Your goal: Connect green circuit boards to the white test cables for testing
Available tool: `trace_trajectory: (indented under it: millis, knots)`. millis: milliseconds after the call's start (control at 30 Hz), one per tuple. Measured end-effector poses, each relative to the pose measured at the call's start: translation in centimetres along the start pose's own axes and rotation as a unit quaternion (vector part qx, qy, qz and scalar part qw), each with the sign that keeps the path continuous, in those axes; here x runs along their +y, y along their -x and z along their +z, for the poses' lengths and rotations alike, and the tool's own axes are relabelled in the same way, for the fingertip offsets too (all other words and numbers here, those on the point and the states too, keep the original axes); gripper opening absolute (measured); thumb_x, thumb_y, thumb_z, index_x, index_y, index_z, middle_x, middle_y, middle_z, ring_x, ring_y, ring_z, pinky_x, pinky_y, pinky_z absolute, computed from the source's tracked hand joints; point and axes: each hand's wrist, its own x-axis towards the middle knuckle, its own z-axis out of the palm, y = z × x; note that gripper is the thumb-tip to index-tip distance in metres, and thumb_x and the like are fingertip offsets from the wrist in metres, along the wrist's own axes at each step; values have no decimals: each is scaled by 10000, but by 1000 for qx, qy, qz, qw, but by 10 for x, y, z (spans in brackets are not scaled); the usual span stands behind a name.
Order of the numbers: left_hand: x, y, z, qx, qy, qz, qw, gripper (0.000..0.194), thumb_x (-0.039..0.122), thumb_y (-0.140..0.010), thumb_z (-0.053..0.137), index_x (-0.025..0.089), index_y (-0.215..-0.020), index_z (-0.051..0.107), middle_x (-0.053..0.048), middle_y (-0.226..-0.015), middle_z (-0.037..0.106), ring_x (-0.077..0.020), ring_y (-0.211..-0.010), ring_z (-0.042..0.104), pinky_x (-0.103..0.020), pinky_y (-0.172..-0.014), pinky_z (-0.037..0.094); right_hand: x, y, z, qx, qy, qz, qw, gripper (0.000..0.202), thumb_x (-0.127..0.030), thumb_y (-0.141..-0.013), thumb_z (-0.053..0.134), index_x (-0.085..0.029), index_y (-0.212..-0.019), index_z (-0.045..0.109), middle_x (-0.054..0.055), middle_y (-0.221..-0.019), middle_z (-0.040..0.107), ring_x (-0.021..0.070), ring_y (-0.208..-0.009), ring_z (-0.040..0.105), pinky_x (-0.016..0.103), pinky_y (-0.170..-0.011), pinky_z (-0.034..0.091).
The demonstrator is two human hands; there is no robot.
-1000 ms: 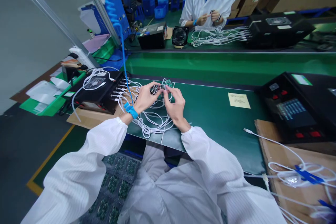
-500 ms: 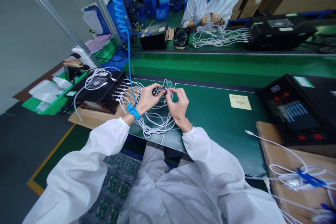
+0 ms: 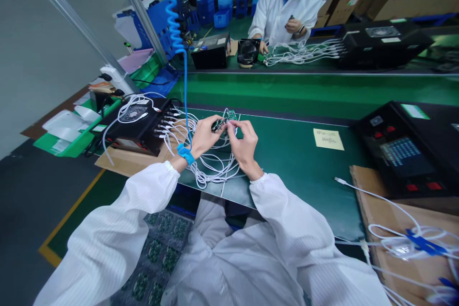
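Observation:
My left hand (image 3: 205, 136) is closed around the edge of a small dark circuit board (image 3: 217, 126), which is partly covered by the fingers. Against the board's right side, my right hand (image 3: 245, 147) pinches the end of a white cable; the plug itself is mostly hidden by the fingertips. Just beyond both hands, green circuit boards (image 3: 231, 114) lie on the green bench top (image 3: 283, 153). Beneath the hands spreads a tangle of white cables (image 3: 211, 174), running left to sockets on a black box (image 3: 141, 129). A blue wrist strap (image 3: 185, 154) with a coiled cord circles my left wrist.
At the right stands a black device (image 3: 405, 153) with a lit screen, beside cardboard carrying white cables (image 3: 426, 244). A yellow note (image 3: 328, 139) lies on the bench. A tray of circuit boards (image 3: 158, 253) sits low at my left. Across the bench, a co-worker (image 3: 287, 7) handles parts.
My left hand has shifted very slightly right, with the board still held close to my right fingertips. The co-worker's hands have parted, one reaching down toward the bench by the fan.

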Motion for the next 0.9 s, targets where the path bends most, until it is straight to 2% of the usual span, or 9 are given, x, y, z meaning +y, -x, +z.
trace_trajectory:
  millis: [267, 633, 900]
  knots:
    - [1, 1, -1, -1, 3, -3, 1000, 77, 222, -905, 702, 199, -977, 721, -34, -950, 783, -190, -857, 721, -293, -804, 541, 2, -1, 0, -5, -15, -23, 1000, 169, -277, -1026, 579, -213, -1025, 735, 58, -947, 693, 182, -896, 676, 359, -835, 575]
    - [0, 4, 5, -25, -14, 43, 999, 65, 162, -915, 639, 180, -960, 682, -35, -908, 750, -176, -816, 687, -274, -752, 500, 5, 3, 1, -1, 0, -26, 1000, 172, -277, -1030, 570, -204, -1007, 724, 70, -948, 711, 195, -893, 674, 384, -827, 568]
    - [0, -3, -1, -18, -38, 27, 999, 106, 178, -924, 672, 169, -1028, 690, -59, -997, 768, -190, -902, 718, -283, -838, 533, 5, -1, 1, 7, -16, -52, 999, 136, -264, -1020, 583, -194, -999, 698, 68, -953, 737, 189, -900, 697, 373, -836, 577]
